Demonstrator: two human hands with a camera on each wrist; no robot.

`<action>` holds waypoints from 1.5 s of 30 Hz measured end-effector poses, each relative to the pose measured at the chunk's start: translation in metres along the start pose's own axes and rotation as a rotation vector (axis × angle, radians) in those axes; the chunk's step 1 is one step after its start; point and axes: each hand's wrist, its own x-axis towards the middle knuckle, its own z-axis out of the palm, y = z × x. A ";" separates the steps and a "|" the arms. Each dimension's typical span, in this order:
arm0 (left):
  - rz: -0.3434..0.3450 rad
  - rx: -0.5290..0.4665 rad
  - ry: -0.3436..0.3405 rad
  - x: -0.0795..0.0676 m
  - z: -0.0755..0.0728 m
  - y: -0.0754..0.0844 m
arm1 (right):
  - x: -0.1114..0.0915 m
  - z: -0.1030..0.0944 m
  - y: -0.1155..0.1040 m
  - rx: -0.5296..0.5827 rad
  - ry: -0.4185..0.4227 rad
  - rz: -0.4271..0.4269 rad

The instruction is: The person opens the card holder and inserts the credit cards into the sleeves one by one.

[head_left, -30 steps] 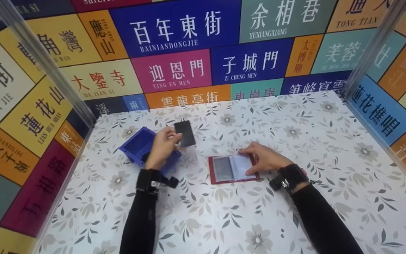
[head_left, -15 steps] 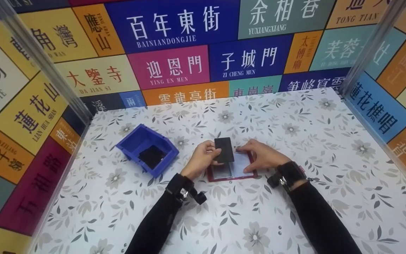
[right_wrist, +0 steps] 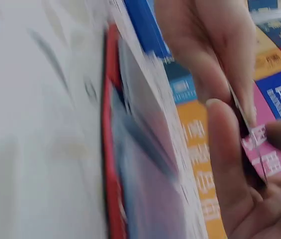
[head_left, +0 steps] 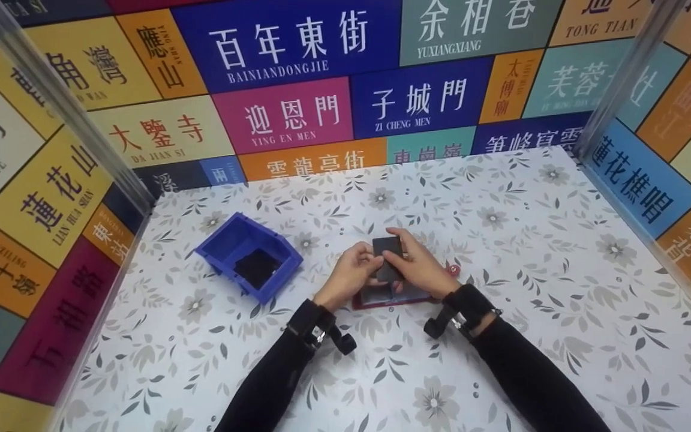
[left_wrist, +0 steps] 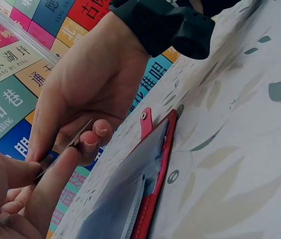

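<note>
Both hands pinch a black card [head_left: 386,242] above an open red card holder [left_wrist: 162,174] with clear sleeves. My left hand [head_left: 350,273] grips the card's left side, thumb in front. From the right, my right hand [head_left: 424,267] has its thumb across the card's face and its fingers behind. In the left wrist view the card appears edge-on, a thin line between the fingers. The right wrist view also shows it edge-on, with the holder's red edge [right_wrist: 111,164] and sleeves [right_wrist: 150,129] beneath. From the head view the hands hide much of the holder.
To the left stands a blue plastic bin [head_left: 242,231] with black cards [head_left: 257,268] inside. A red snap strap [left_wrist: 146,124] sticks out from the holder's right side. The flowered tabletop [head_left: 435,396] is bounded by sign-printed walls [head_left: 291,114] at the back and sides.
The left hand has carried the black card from beside the blue bin rightward to above the holder. My right hand has left the holder's right edge and taken hold of the card too.
</note>
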 end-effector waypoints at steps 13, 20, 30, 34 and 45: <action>0.142 0.971 -0.153 -0.005 -0.027 0.007 | 0.003 -0.065 0.006 0.184 0.197 -0.010; 0.119 1.001 -0.152 -0.006 -0.029 0.002 | 0.003 -0.072 0.004 0.227 0.154 -0.066; 0.098 1.003 -0.152 -0.007 -0.029 0.001 | 0.003 -0.074 0.011 0.092 0.458 -0.035; 0.097 1.018 -0.152 -0.007 -0.030 0.001 | 0.001 -0.077 0.012 0.060 0.492 -0.020; 0.122 1.026 -0.157 -0.007 -0.031 0.000 | 0.004 -0.076 0.010 0.208 0.338 -0.070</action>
